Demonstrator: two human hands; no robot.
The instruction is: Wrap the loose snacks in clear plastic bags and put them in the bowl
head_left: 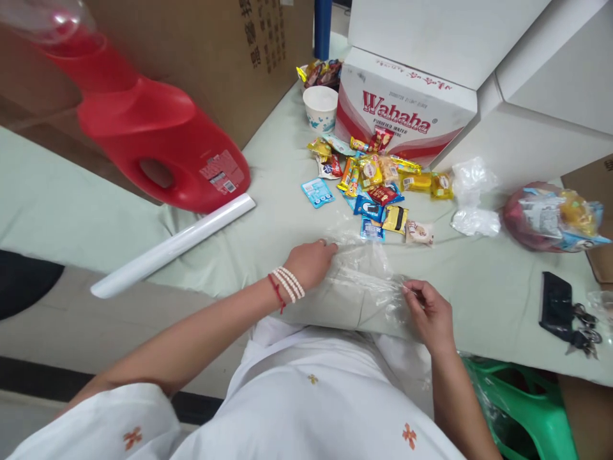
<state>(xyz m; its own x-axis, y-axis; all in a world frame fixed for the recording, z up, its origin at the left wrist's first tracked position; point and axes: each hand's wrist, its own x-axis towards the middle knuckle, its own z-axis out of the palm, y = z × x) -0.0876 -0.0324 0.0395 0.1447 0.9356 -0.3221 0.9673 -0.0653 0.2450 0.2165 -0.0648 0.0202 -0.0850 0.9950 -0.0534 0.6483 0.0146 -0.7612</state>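
Note:
A clear plastic bag (366, 268) lies flat on the pale green table cover (268, 230) right in front of me. My left hand (310, 262), with bead bracelets on the wrist, rests on the bag's left edge with fingers curled onto it. My right hand (428, 308) pinches the bag's right edge between thumb and fingers. Just beyond the bag lies a pile of several small wrapped snacks (378, 182) in yellow, blue and red packets.
A red detergent jug (158, 140) lies at the left, with a white roll (175, 245) beside it. A paper cup (320, 107) and a Wahaha carton (402, 115) stand at the back. Crumpled clear plastic (472, 198), a filled snack bag (550, 217), a phone with keys (560, 306) and a green stool (527, 409) are at right.

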